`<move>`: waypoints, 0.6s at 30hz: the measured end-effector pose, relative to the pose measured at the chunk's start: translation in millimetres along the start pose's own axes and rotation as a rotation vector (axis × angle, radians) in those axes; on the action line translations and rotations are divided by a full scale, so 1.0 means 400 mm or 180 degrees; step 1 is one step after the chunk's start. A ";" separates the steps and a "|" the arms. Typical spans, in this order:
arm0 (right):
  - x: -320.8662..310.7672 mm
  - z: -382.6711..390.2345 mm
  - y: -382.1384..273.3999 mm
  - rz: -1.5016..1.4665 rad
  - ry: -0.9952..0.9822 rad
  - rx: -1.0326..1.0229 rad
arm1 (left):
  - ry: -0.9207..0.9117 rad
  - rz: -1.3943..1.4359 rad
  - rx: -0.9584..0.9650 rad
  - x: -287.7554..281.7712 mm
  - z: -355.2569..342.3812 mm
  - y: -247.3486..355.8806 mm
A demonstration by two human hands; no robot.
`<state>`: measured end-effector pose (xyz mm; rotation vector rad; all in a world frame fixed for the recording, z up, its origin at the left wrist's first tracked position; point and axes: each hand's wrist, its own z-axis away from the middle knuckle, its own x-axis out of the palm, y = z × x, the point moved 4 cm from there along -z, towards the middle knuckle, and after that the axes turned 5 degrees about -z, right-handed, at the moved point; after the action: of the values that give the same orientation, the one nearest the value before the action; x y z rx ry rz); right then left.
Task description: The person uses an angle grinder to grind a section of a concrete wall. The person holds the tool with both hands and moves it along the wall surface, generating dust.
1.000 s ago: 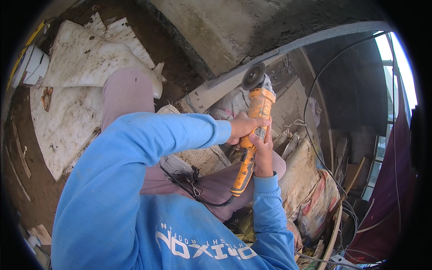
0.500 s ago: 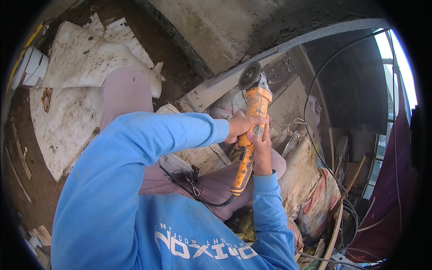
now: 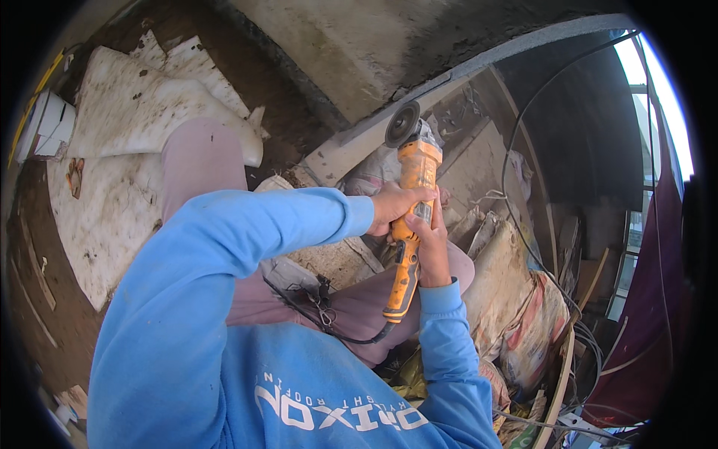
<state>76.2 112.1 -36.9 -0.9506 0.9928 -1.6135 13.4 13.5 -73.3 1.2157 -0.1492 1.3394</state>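
Head view, single frame.

Item: orange angle grinder (image 3: 411, 217), long-bodied, held nearly upright in the middle of the picture, with its dark round disc (image 3: 402, 123) at the top end. The disc stands at the edge of a pale grey beam (image 3: 449, 78) that runs aslant from centre to upper right; whether disc and beam touch cannot be told.

Left hand (image 3: 396, 206): closed around the grinder's body from the left, fingers wrapped over the front. Blue sleeve (image 3: 247, 239) reaches in from the lower left.

Right hand (image 3: 432, 251): closed around the handle just below the left hand, the two hands touching. Its blue cuff sits below.

Black cable (image 3: 329, 329): leaves the lower end of the grinder handle and loops left across the person's lap, over mauve trousers (image 3: 359, 307).

Surroundings, left: crumpled white sheeting (image 3: 112, 179), soiled, spread over dark ground; a raised knee in mauve cloth (image 3: 202, 157) lies over it. A white cylindrical object (image 3: 45, 127) lies at the far left rim.

Surroundings, top: rough concrete surface (image 3: 359, 45) above the beam.

Surroundings, right: filled sacks (image 3: 523, 314) heaped just beside the right forearm, crowding the space under the grinder; thin black wire (image 3: 523, 150) arching above them; wooden battens (image 3: 561, 382) and loose cords at the lower right; a dark red cloth (image 3: 643, 322) and a bright window strip (image 3: 658, 112) at the far right rim.
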 end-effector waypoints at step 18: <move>0.002 0.002 -0.082 0.0016 0.0069 -0.0418 | -0.0155 -0.0249 0.0372 0.045 -0.039 0.053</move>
<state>66.1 117.4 -6.3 -1.0197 1.1264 -1.5724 -5.7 31.6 -55.5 1.3399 -0.0579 1.2652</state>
